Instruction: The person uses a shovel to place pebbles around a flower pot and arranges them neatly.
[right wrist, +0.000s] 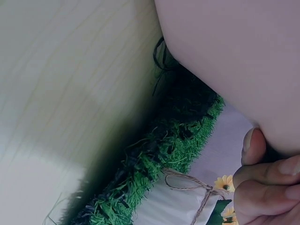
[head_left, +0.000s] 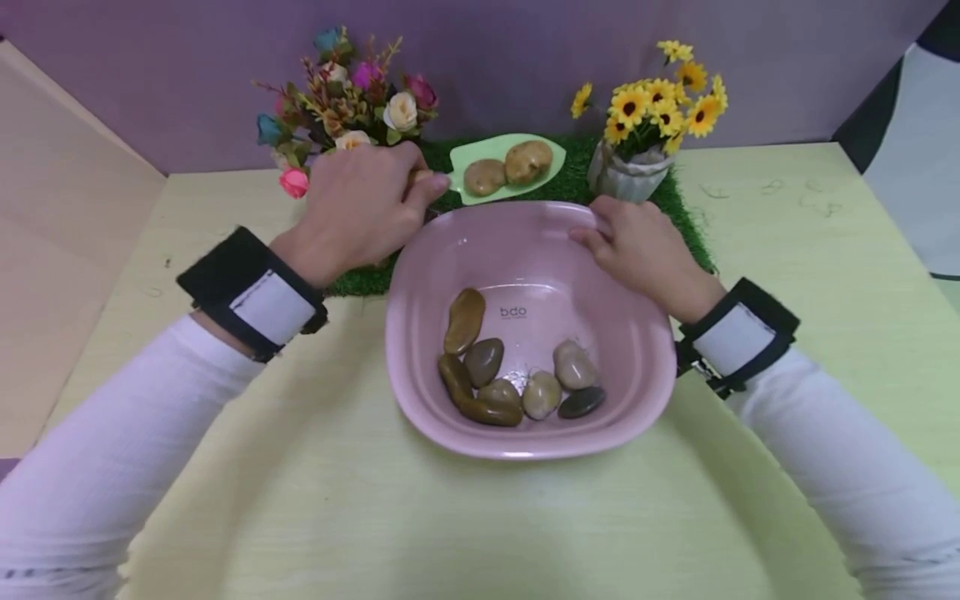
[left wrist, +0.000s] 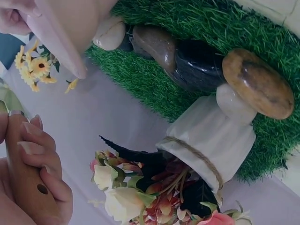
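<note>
Holds pink basin [head_left: 510, 258] tilted over table [head_left: 465, 533], with smooth stones [head_left: 542, 394] gathered at its near side. Clasps the basin's far rim, right of centre, in curled right grip [head_left: 641, 242], and wraps left grip [head_left: 367, 200] round the wooden handle [left wrist: 30, 173] of a green scoop [head_left: 487, 150] bearing two brown lumps [head_left: 527, 162], just beyond the basin. Includes, on green turf [head_left: 576, 167], potted mixed flowers [head_left: 367, 77] at left and yellow flowers [head_left: 662, 108] at right, before purple wall [head_left: 510, 75].

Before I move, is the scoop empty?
No: the head view shows two stones lying on the scoop, whose handle the left hand grips.
</note>
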`<state>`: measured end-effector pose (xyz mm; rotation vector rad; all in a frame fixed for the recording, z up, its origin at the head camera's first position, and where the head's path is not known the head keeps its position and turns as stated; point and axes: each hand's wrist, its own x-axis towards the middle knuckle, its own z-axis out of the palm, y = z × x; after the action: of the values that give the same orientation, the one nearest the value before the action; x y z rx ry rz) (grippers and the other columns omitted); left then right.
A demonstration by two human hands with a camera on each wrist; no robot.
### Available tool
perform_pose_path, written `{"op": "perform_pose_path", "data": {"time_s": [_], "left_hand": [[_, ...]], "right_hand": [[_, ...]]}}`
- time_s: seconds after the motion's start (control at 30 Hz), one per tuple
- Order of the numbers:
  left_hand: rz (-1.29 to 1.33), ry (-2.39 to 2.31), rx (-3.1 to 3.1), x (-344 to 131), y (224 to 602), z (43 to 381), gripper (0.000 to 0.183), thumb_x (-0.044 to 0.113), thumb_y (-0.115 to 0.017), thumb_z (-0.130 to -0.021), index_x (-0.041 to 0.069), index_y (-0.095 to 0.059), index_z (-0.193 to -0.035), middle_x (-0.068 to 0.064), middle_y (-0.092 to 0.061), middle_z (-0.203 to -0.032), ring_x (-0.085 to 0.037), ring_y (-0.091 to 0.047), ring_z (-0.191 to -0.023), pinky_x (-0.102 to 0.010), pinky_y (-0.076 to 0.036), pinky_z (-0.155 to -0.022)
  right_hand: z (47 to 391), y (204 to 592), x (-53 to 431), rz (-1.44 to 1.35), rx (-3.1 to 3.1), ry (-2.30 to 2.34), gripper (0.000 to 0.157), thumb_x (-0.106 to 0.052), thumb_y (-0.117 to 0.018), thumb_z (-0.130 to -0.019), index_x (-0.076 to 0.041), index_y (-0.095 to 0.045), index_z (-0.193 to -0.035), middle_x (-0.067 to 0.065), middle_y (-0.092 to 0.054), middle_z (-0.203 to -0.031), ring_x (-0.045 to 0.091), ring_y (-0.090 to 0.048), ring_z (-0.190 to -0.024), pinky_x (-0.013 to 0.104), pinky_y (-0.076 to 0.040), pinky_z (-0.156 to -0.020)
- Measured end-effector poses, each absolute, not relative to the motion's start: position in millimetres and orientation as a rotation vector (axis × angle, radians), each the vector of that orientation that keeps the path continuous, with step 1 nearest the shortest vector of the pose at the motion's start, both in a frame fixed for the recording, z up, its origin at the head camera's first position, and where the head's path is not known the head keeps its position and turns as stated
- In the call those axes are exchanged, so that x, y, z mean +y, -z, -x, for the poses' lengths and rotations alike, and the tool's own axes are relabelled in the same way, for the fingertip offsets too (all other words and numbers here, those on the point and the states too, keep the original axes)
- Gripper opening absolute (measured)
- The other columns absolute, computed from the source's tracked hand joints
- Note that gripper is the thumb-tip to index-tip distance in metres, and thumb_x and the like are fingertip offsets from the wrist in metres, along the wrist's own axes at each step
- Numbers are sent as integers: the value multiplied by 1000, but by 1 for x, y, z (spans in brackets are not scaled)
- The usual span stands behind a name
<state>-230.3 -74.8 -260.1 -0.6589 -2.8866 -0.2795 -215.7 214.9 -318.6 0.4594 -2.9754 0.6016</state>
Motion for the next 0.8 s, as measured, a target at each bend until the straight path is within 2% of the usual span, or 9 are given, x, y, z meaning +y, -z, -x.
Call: {"op": "perform_pose_path", "data": {"time_s": [0.27, 0.43, 0.63, 0.8], "left_hand": [[669, 188, -2874, -76, 263, 233, 46, 45, -41, -103, 8, -65, -91, -6, -54, -59, -27, -57, -55, -34, -35, -44], [655, 141, -2885, -77, 266, 235, 47, 46, -40, -103, 8, -64, -89, -5, -51, -57, -27, -55, -53, -34, -33, -44], [580, 125, -2916, -77, 265, 239, 49, 45, -36, -104, 8, -53, -76, -5, -45, -55, -28, -52, -52, -34, -31, -44], [551, 132, -2910, -76, 270, 243, 48, 42, -35, -105, 8, -49, -74, -5, -42, -56, -29, -50, -52, -35, -31, -45]], "right_hand": [[215, 319, 215, -471, -2972, -600, 30, -30, -59, -99, -4, -54, -84, 9, -53, -67, 22, -54, -56, 32, -42, -49], [215, 318, 215, -468, -2979, -598, 30, -30, -59, -99, -3, -56, -87, 10, -54, -68, 22, -55, -56, 32, -43, -49], [215, 318, 215, -464, -2976, -595, 30, -30, -59, -99, -4, -54, -85, 10, -53, -67, 23, -54, -55, 32, -42, -49], [215, 318, 215, -460, -2974, -607, 30, -31, -58, -99, -4, -55, -85, 10, -55, -68, 23, -54, -56, 32, -42, -49]]}}
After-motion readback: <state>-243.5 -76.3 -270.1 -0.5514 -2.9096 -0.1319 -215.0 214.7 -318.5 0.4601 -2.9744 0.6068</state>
